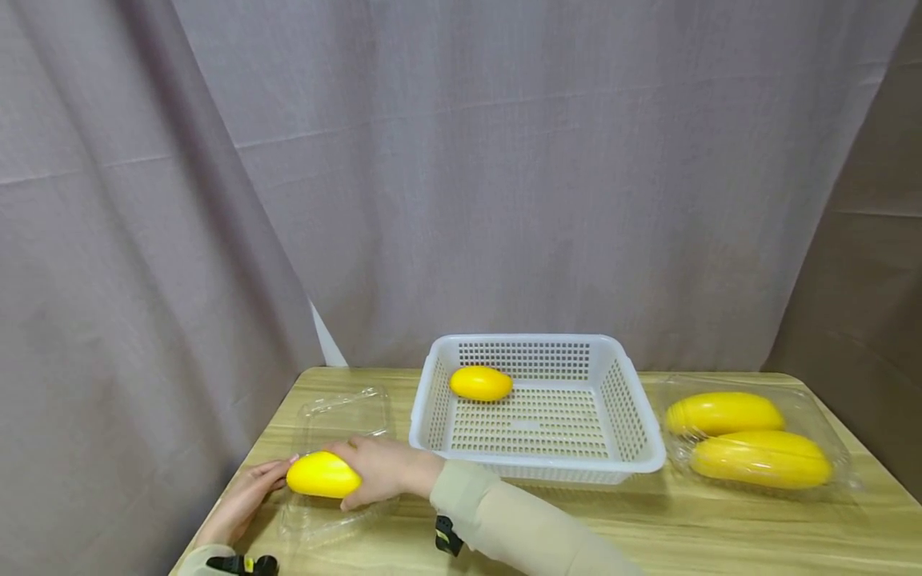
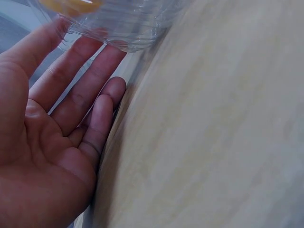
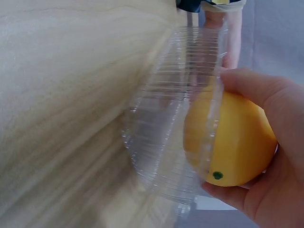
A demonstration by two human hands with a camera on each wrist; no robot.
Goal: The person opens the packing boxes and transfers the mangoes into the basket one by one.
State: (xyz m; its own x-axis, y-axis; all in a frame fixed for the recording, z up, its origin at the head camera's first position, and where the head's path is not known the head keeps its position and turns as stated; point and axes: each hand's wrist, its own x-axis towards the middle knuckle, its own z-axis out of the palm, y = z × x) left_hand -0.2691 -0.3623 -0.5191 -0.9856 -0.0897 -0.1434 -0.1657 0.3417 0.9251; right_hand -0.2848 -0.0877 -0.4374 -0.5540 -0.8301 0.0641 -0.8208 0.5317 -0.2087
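Yellow fruit (image 1: 322, 475), long axis sideways toward left hand (image 1: 243, 498) (fingers mostly straight), pinched by right hand (image 1: 382, 467)

ylw fruit (image 1: 323, 475): oval, grn-dot end, horiz, partly w/in clr ribbed box (image 3: 154, 118) | box: open

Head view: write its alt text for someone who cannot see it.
A person's right hand grips a mango-like yellow fruit at an open clear plastic clamshell, which the left hand touches. A white perforated basket on the wooden table holds a similar fruit; to its right, a clear plastic container holds two longer yellow fruits.
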